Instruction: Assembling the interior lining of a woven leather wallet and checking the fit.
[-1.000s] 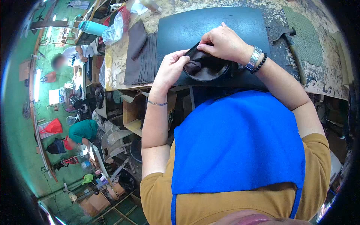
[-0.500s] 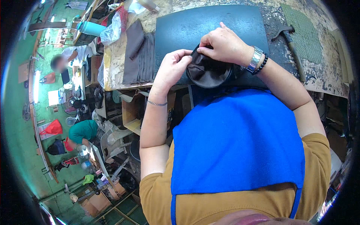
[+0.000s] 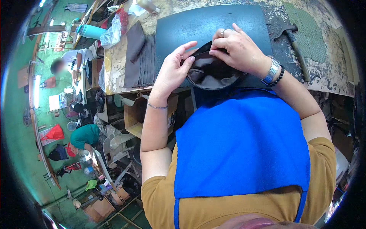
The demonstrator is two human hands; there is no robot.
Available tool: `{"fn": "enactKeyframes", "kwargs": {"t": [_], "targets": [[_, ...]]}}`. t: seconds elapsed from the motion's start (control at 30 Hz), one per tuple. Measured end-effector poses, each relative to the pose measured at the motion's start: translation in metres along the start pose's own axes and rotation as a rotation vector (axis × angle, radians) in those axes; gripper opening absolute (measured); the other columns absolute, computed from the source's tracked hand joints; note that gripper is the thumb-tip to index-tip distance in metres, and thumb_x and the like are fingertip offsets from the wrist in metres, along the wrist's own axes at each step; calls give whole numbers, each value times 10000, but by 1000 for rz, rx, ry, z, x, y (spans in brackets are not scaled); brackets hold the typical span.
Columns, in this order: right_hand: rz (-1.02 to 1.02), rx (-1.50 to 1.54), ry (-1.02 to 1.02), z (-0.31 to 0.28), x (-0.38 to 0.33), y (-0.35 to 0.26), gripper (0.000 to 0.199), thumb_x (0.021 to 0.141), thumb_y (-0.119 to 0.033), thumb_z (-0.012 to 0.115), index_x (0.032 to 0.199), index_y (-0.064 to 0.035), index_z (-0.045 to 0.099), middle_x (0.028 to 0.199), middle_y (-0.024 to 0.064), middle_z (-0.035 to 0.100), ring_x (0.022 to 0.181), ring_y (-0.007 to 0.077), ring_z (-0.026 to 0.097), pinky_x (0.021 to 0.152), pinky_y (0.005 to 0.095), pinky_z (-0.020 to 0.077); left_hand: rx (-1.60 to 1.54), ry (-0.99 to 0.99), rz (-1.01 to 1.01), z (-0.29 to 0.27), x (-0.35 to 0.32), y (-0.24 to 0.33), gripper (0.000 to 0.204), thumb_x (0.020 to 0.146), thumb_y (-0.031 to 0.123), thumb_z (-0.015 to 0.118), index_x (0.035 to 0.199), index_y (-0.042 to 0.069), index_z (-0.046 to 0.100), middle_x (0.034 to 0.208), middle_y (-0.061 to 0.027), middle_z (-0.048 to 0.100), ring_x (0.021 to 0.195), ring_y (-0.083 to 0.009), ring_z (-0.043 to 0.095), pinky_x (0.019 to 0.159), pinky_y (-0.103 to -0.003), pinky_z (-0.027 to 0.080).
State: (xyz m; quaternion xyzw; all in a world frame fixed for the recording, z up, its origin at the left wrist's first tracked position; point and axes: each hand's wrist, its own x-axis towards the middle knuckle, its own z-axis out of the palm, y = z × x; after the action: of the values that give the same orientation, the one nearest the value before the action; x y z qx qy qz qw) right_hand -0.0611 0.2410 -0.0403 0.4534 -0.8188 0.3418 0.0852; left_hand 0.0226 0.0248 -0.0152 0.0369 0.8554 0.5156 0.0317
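A black pouch with a shiny dark lining [image 3: 217,74] lies at the table's near edge, its mouth spread so the inside shows. My left hand [image 3: 176,68] pinches the pouch's left rim between thumb and fingers. At the far rim, my right hand [image 3: 238,49] grips the edge with thumb and bent fingers, index finger pointing away. Beneath the hands and pouch is a dark blue-grey mat [image 3: 213,26]. The pouch's underside is hidden.
Left of the mat lie stacked dark brown leather pieces [image 3: 139,63]. A hammer [image 3: 295,49] and a green textured sheet [image 3: 305,32] lie on the right. A turquoise bottle [image 3: 90,31] and a plastic bag [image 3: 111,34] are at the far left. Two people work in the left background.
My right hand has shifted right along the rim, and the pouch's mouth is stretched wider. My left hand's fingers have lifted and spread somewhat, its thumb still at the rim.
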Motion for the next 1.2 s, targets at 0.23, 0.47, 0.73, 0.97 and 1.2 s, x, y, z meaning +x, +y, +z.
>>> {"fn": "enactKeyframes", "kwargs": {"t": [0.23, 0.47, 0.73, 0.97, 1.2], "targets": [[50, 200, 4, 6, 8, 17, 207, 849, -259, 656, 868, -59, 704, 924, 139, 670, 892, 309, 641, 838, 399, 485, -416, -100, -176, -2, 4, 4, 535, 933, -44, 530, 1426, 11, 330, 1171, -159, 629, 1027, -143, 616, 906, -268, 505], [194, 253, -128, 2, 12, 18, 243, 839, -284, 668, 892, -50, 710, 812, 184, 677, 802, 341, 659, 748, 422, 511, -479, -119, -197, -2, 5, 3, 545, 925, -39, 544, 1424, 23, 334, 1150, -159, 638, 1011, -136, 623, 889, -269, 517], [202, 239, -153, 2, 13, 18, 245, 853, -293, 654, 906, -60, 708, 825, 180, 678, 811, 339, 659, 746, 417, 510, -453, -116, -222, -4, 5, 1, 505, 930, -32, 541, 1401, 10, 365, 1142, -158, 638, 1013, -143, 622, 880, -263, 520], [243, 234, -182, 2, 17, 18, 256, 846, -315, 660, 902, -69, 709, 827, 176, 681, 814, 338, 661, 748, 416, 510, -436, -120, -217, -3, 7, 0, 460, 924, -37, 546, 1360, 9, 405, 1129, -155, 638, 1003, -139, 623, 879, -268, 524], [152, 251, -170, 6, 28, 12, 249, 832, -296, 669, 873, -53, 703, 828, 173, 686, 810, 338, 663, 747, 413, 514, -338, -34, -224, -4, 9, 0, 374, 891, -24, 612, 1240, 16, 484, 1061, -132, 656, 924, -113, 633, 795, -230, 529]]}}
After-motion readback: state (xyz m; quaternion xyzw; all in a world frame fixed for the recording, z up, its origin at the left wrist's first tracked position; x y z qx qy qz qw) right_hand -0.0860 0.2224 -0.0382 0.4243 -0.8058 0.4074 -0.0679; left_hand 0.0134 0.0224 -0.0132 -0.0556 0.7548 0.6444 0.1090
